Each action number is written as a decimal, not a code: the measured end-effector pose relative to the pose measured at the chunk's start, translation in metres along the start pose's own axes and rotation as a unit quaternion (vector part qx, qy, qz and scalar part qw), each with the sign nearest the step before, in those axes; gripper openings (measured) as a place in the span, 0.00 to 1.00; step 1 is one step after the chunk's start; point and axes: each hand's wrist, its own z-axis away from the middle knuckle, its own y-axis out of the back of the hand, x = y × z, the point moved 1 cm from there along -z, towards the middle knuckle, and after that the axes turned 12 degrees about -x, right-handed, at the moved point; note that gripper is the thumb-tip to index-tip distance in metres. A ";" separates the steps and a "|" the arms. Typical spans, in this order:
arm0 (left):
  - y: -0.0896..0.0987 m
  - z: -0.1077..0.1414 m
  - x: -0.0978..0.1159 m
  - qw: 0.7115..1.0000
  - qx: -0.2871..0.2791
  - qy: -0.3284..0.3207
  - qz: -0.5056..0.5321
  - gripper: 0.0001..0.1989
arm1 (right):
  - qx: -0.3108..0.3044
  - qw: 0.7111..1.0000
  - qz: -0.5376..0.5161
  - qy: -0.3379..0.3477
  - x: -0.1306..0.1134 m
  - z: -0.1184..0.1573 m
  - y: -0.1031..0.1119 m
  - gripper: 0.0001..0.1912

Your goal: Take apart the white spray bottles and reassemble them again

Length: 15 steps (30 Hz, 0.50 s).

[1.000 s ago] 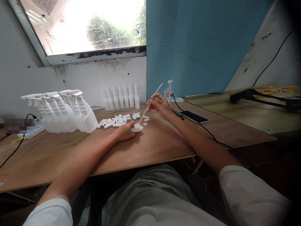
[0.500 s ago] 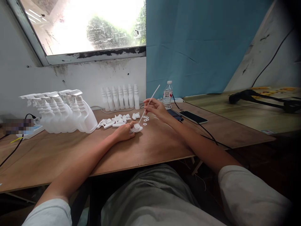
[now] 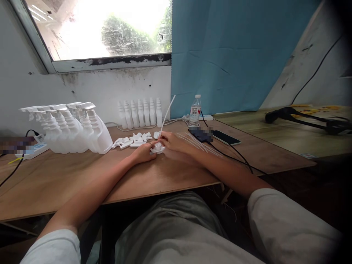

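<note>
My left hand [image 3: 145, 151] is closed on a white plastic spray head [image 3: 157, 148], which it holds low at the table top. Close on its right, my right hand [image 3: 171, 141] pinches a thin white tube [image 3: 166, 114] near its lower end. The tube stands up and bends to the right at its top; its bottom is at the spray head, and whether it sits inside cannot be made out. Just beyond my left hand lies a pile of loose white spray-head parts [image 3: 134, 139]. Several more thin tubes [image 3: 196, 142] lie beside my right forearm.
White spray bottles [image 3: 93, 134] with heads stand in a group at the left. Slim white bottles [image 3: 145, 113] line the wall. A water bottle [image 3: 195, 111], a phone [image 3: 226, 137] and black cables [image 3: 244, 161] are at the right.
My right hand has come down and left to the spray head, bringing the tube nearer upright. The loose tubes by my right forearm now show, and the small white rings are hidden.
</note>
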 end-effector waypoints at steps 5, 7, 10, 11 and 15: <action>-0.004 -0.003 -0.007 1.000 0.002 -0.006 0.024 0.31 | 0.001 0.999 0.037 0.001 -0.003 -0.006 -0.002 0.06; -0.005 -0.003 -0.007 1.000 0.003 -0.007 0.030 0.31 | -0.001 0.999 0.040 0.000 -0.003 -0.008 -0.003 0.06; -0.004 -0.002 -0.006 0.999 0.005 -0.011 0.033 0.31 | -0.005 0.999 0.039 -0.002 -0.002 -0.009 -0.005 0.07; -0.004 -0.002 -0.005 0.999 0.005 -0.012 0.031 0.30 | -0.006 0.999 0.038 -0.003 -0.001 -0.009 -0.005 0.07; -0.002 -0.002 -0.004 1.000 0.003 -0.009 0.017 0.29 | -0.006 0.999 0.038 0.000 0.001 -0.008 -0.008 0.09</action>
